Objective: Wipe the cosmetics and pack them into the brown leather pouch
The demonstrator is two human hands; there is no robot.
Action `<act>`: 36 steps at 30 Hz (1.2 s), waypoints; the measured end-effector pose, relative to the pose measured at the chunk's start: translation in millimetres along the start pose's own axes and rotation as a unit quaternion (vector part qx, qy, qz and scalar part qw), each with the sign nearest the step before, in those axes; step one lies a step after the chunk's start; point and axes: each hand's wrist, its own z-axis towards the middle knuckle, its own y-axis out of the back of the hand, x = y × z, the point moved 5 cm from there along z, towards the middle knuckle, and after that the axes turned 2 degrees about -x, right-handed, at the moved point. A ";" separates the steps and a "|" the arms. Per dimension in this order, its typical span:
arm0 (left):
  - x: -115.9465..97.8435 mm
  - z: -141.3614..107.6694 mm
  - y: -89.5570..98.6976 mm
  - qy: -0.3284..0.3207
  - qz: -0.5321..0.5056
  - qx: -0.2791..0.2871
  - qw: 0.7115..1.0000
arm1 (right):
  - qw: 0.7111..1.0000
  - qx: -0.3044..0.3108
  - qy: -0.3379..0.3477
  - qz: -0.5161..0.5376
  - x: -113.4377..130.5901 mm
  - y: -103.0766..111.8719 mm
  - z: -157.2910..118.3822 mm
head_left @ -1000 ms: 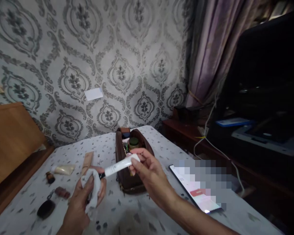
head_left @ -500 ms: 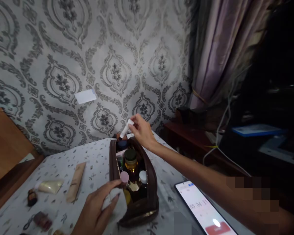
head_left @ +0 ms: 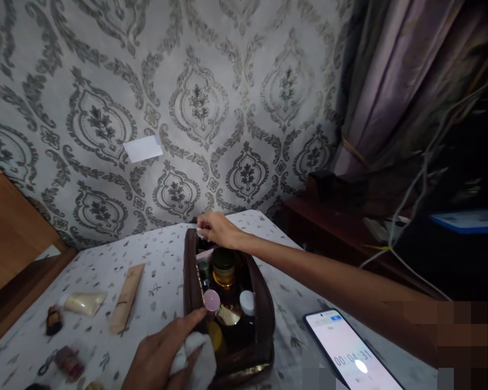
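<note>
A brown zippered toiletry bag point(head_left: 265, 314) stands wide open on the patterned sheet. It holds a jar with a dark green lid point(head_left: 223, 261), a pink-capped container point(head_left: 212, 300), a white-capped one point(head_left: 248, 302) and something with a yellow top point(head_left: 214, 336). My right hand point(head_left: 219, 230) is closed at the bag's far end, pinching a small white tube point(head_left: 200, 232) mostly covered by the fingers. At the near left side, my left hand point(head_left: 165, 346) clasps a crumpled white cloth point(head_left: 205, 362), its index fingertip near the pink cap.
On the sheet to the left lie a beige tube point(head_left: 127, 298), a cream tube point(head_left: 84, 303), a small dark bottle point(head_left: 53, 320) and a reddish bottle point(head_left: 69, 363). A phone running a timer point(head_left: 350, 341) lies right of the bag. White cables point(head_left: 406, 200) hang farther right.
My right hand has lowered the white tube from above the bag's far end down into that end. My left hand keeps the cloth in about the same place. The view has shifted slightly.
</note>
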 end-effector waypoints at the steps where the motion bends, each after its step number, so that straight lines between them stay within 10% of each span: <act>1: -1.7 0.2 0.3 -0.019 0.017 0.011 1.000 | 1.000 0.023 0.005 -0.015 1.3 -2.1 0.5; 8: -7.0 1.8 0.0 -0.079 0.098 0.060 0.990 | 0.983 0.134 0.008 -0.128 5.4 -16.8 3.7; 17: -6.3 -6.1 12.0 -0.066 0.128 0.110 0.983 | 0.980 0.125 -0.013 -0.152 13.1 -3.6 1.5; 28: 29.0 -74.4 59.8 0.030 0.136 0.073 0.988 | 0.984 -0.141 0.108 -0.034 87.2 44.8 -104.5; 32: 64.4 -87.6 111.7 0.149 0.167 -0.031 0.974 | 0.976 -0.127 0.168 0.061 134.7 27.2 -152.4; 36: 95.2 -97.7 141.2 0.222 0.183 -0.061 0.956 | 0.970 -0.014 0.165 0.176 166.0 -34.3 -179.2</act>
